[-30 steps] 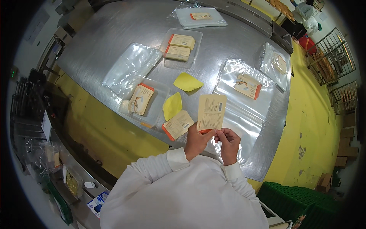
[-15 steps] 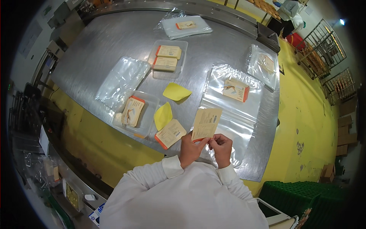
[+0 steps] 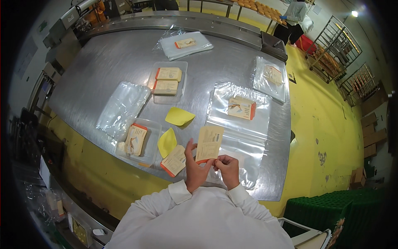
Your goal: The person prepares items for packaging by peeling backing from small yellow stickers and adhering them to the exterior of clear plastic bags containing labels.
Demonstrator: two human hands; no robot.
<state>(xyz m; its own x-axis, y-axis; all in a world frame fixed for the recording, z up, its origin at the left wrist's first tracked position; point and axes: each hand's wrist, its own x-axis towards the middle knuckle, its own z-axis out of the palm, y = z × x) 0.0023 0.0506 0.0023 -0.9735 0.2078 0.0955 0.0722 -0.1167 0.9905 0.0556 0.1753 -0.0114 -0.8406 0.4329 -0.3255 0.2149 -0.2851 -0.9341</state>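
Note:
Between my hands stands a cream label card (image 3: pixel 210 142) with an orange lower edge, tilted up near the table's front. My left hand (image 3: pixel 195 171) holds it at the lower left, thumb along the bottom edge and index finger lifted beside it. The fingers of my right hand (image 3: pixel 228 168) pinch the card's lower right corner. Just left of my left hand lies another cream card or card stack (image 3: pixel 174 160), touching a curled yellow paper (image 3: pixel 167 143). A second yellow paper (image 3: pixel 180 116) lies farther back. Under and beyond my right hand are clear plastic bags (image 3: pixel 240 143).
A clear tub (image 3: pixel 151 143) holds a card stack (image 3: pixel 136 139); another tub (image 3: pixel 179 95) holds two stacks. Bag piles lie left (image 3: pixel 124 108), back (image 3: pixel 186 49) and right (image 3: pixel 269 85), some with cards on top. Green crates (image 3: pixel 327 211) stand right. A person (image 3: pixel 296 18) is by bread trays.
The view has shifted, so the table sits lower and farther left. My left index finger has lifted away from the card. Both hands stay at the card's lower edge.

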